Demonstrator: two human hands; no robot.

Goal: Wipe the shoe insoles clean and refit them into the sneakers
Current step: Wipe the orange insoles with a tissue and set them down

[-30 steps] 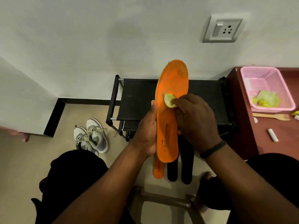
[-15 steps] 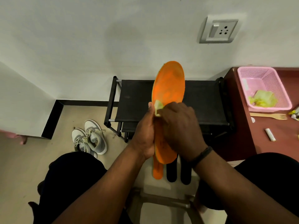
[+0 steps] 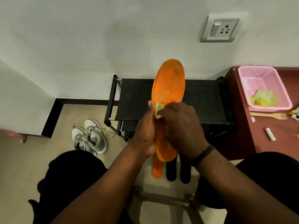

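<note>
An orange insole stands upright in front of me, toe end up. My left hand grips its left edge near the middle. My right hand presses a small yellow-green wipe against the insole's face at mid-length. A second orange insole and two black insoles lie on the floor below my hands, partly hidden. A pair of grey-white sneakers sits on the floor to the left.
A black shoe rack stands against the wall behind the insole. On the brown table at right are a pink basket holding crumpled wipes, a wooden fork and a small white stick. My knees flank a stool frame below.
My right hand slid the wipe from the insole's middle toward its left edge and stays there. The insole has turned slightly edge-on and the view shifted a little.
</note>
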